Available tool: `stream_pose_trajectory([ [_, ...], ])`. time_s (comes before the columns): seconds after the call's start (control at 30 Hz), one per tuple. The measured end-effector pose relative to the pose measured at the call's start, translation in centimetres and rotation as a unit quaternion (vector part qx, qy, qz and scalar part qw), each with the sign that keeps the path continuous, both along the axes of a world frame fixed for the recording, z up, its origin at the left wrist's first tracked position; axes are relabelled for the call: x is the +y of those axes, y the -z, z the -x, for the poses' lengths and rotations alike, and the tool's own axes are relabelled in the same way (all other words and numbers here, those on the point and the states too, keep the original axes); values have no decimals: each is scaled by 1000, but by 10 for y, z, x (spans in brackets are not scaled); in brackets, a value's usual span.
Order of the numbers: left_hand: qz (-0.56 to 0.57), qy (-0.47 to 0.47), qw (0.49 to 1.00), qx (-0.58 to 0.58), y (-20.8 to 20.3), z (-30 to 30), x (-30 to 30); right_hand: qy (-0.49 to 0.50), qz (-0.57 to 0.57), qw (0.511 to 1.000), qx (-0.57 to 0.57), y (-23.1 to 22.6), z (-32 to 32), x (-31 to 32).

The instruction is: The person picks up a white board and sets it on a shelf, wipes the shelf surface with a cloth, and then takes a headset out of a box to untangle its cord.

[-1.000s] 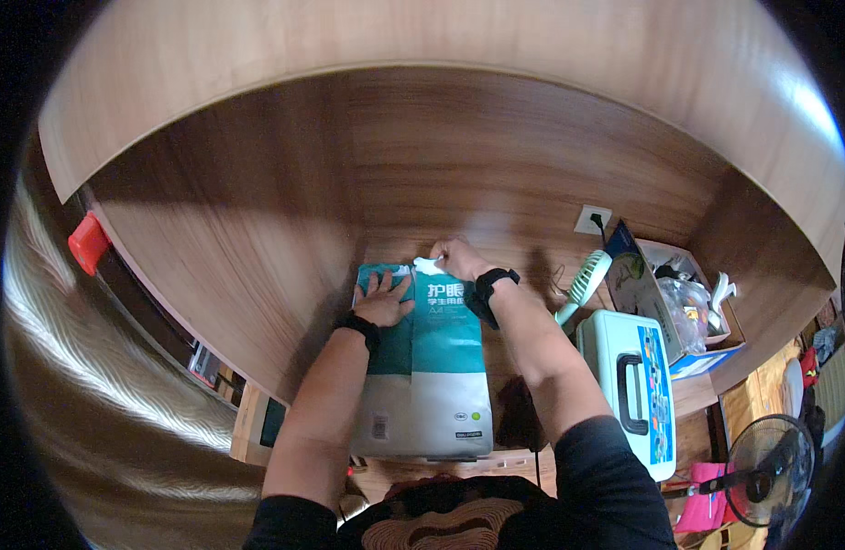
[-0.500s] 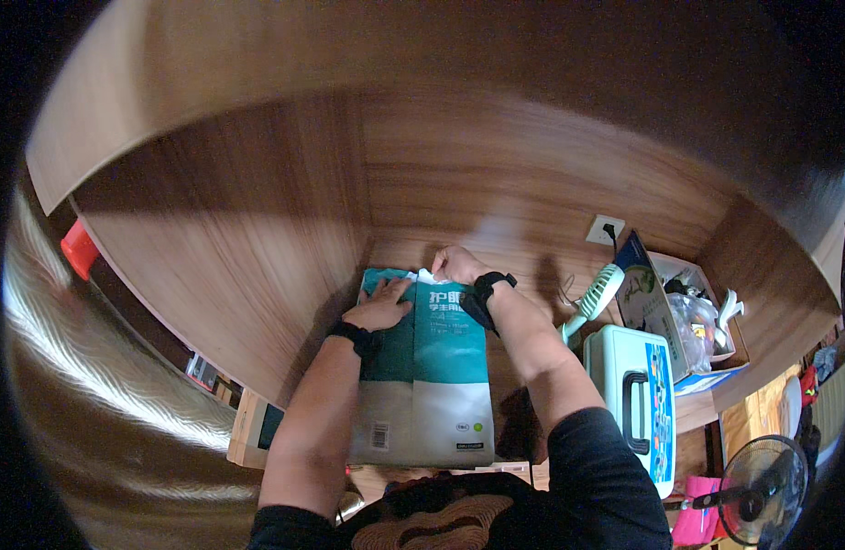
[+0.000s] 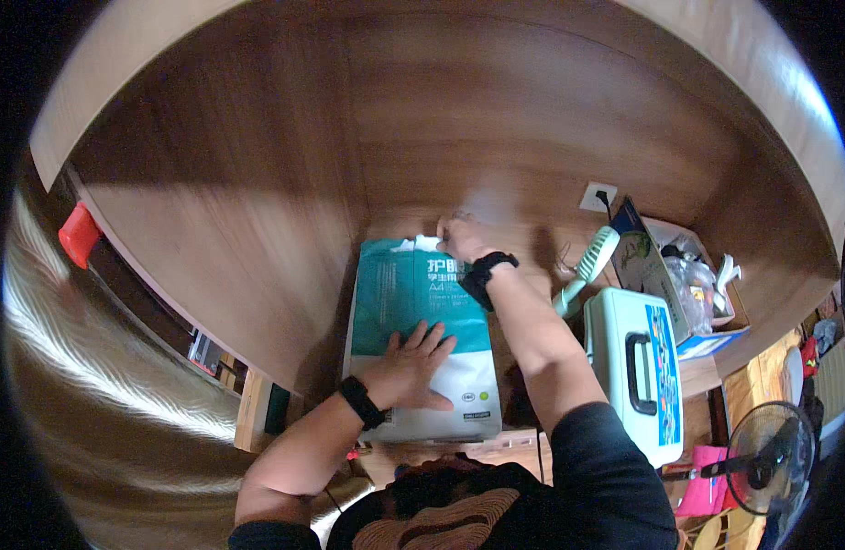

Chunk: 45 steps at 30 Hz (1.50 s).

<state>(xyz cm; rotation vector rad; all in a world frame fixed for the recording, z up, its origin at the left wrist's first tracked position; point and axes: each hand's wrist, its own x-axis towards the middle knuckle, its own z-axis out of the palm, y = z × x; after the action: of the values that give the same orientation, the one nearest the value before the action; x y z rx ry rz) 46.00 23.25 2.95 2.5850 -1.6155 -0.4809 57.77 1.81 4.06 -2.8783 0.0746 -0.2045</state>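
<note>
A teal and white pack of paper [image 3: 381,289] lies flat on the desk in front of me. Its wrapper is torn along the far edge, where a strip of white shows. My left hand [image 3: 406,371] rests on the pack's near half, palm down, with the fingers spread. At the far right corner, beside the torn edge, my right hand [image 3: 466,238] has its fingers curled in a pinch on the wrapper. The fingertips of that hand are partly hidden. Dark bands circle both wrists.
Right of the pack stand a mint-green case [image 3: 615,367] with a black handle and a small green fan [image 3: 594,261]. Behind them, an open box [image 3: 702,284] holds bagged items. A socket [image 3: 598,196] with a plug sits in the back panel. A black fan [image 3: 771,458] is lower right.
My left hand has slid from the pack's far left corner down to its near half, fingers spreading. The right hand stays at the far edge. The whole view has shifted slightly.
</note>
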Motion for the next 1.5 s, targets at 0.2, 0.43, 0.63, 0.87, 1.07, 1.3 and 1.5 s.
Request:
stream_pose_trajectory([
  [0.2, 2, 4, 1000, 10, -2, -7, -4, -133, -292, 932, -167, -8, 166, 4],
  [0.43, -33, -2, 999, 8, -11, -4, 2, -37, -348, 932, -94, 63, 291, 58],
  [0.63, -30, 13, 999, 18, -8, -5, -2, 57, -368, 918, -135, 87, 291, 77],
  [0.87, 9, -10, 999, 44, -4, -44, -10, 54, -336, 922, -184, 86, 255, 77],
  [1.07, -56, -75, 994, 52, -21, -88, -30, 85, -307, 927, -197, 96, 200, 67],
  [1.3, -6, -56, 996, 72, -5, -134, -42, 32, -352, 922, -156, 83, 169, 51],
  [1.5, -29, -65, 994, 84, -12, -136, -45, -47, -345, 937, -42, 74, 157, 17],
])
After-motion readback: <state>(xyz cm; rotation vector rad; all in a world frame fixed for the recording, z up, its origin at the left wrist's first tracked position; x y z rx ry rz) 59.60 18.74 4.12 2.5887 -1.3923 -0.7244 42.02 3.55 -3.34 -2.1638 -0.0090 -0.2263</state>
